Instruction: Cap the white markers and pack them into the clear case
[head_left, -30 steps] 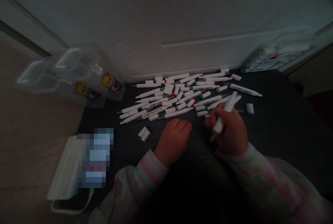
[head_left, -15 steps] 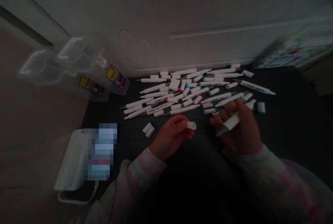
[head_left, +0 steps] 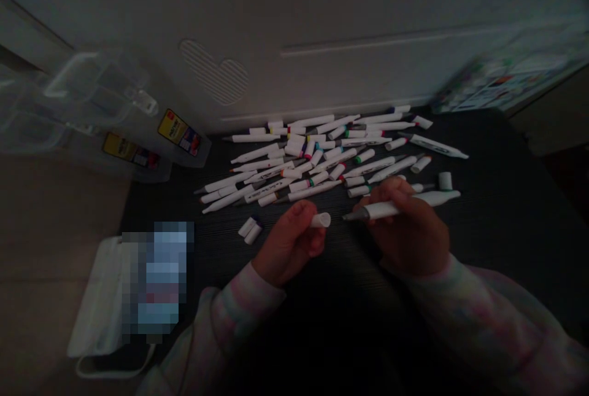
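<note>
Between the fingers of my left hand (head_left: 292, 242) is a white marker cap (head_left: 321, 220), its round end facing right. My right hand (head_left: 409, 230) is closed around an uncapped white marker (head_left: 381, 210). The marker lies nearly level, its grey tip pointing left at the cap, with a small gap between them. Beyond both hands, many loose white markers (head_left: 271, 186) and caps with coloured ends (head_left: 317, 177) are spread on the dark table (head_left: 221, 261). Two caps (head_left: 251, 230) lie side by side left of my left hand. A single cap (head_left: 445, 180) stands beyond my right hand.
At the left stand clear plastic cases (head_left: 184, 138) with yellow labels. A blurred-out phone (head_left: 161, 279) with a cable lies beside a white face mask (head_left: 94, 298). A white panel with a striped heart (head_left: 216, 73) rises behind. A colourful package (head_left: 501, 83) leans at the back right.
The marker in my right hand has turned from slanting down to nearly level, its grey tip now facing the cap. The view has shifted slightly. My left hand still holds the cap.
</note>
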Tool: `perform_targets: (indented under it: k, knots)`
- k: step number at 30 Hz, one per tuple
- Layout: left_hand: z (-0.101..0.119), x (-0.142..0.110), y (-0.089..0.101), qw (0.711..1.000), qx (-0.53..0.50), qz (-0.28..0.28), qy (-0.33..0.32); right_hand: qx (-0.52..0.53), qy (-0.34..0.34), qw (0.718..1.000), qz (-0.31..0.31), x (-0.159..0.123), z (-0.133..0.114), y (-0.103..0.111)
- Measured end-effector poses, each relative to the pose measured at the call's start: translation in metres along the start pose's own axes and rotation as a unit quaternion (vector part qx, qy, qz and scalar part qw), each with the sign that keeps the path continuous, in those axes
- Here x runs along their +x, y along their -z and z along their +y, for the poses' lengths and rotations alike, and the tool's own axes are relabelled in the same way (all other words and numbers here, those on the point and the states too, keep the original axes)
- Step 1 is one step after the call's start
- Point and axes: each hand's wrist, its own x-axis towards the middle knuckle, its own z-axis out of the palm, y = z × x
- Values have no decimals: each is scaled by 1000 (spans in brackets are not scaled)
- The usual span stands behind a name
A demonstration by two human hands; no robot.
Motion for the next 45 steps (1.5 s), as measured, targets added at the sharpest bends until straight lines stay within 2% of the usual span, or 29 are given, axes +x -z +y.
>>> perform_targets:
  k: [5, 20, 31, 45]
  knots:
    - [1, -1, 1, 999, -43, -32, 0, -12, 27, 999, -21, -3, -3, -2]
    - [3, -3, 6, 989, -92, -117, 7, 81, 35, 991, -105, -9, -5, -4]
    - [3, -1, 6, 992, -78, -95, -17, 81, 50, 990, -108, -10, -4, -2]
    - [2, 0, 6, 997, -54, -40, -26, 39, 89, 991, -94, -9, 1, -1]
